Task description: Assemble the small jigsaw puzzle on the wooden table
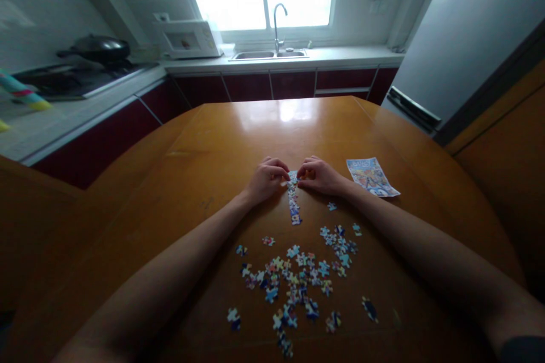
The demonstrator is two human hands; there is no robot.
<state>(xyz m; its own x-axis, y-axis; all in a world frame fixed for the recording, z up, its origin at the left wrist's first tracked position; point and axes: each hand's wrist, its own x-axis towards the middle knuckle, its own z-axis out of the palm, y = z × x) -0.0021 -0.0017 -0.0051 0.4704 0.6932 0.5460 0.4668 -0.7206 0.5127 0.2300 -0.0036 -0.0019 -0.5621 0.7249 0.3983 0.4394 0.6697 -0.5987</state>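
Jigsaw strip [294, 201] stands upright to the view at mid-tabletop [230, 142], its far end between the left hand [267, 178] and the right hand [321, 174]. Both hands' fingers are bent and narrow at that end; whether they pinch a piece, I cannot tell. Wood stretches from the hands to the distant far edge; loose pieces [293, 251] crowd the near side. The right forearm [395, 221] passes close by the picture sheet [371, 176]. Fingers partly hide the strip's top; its printing is too small to read, and a dark sleeve [525, 350] is cut off.
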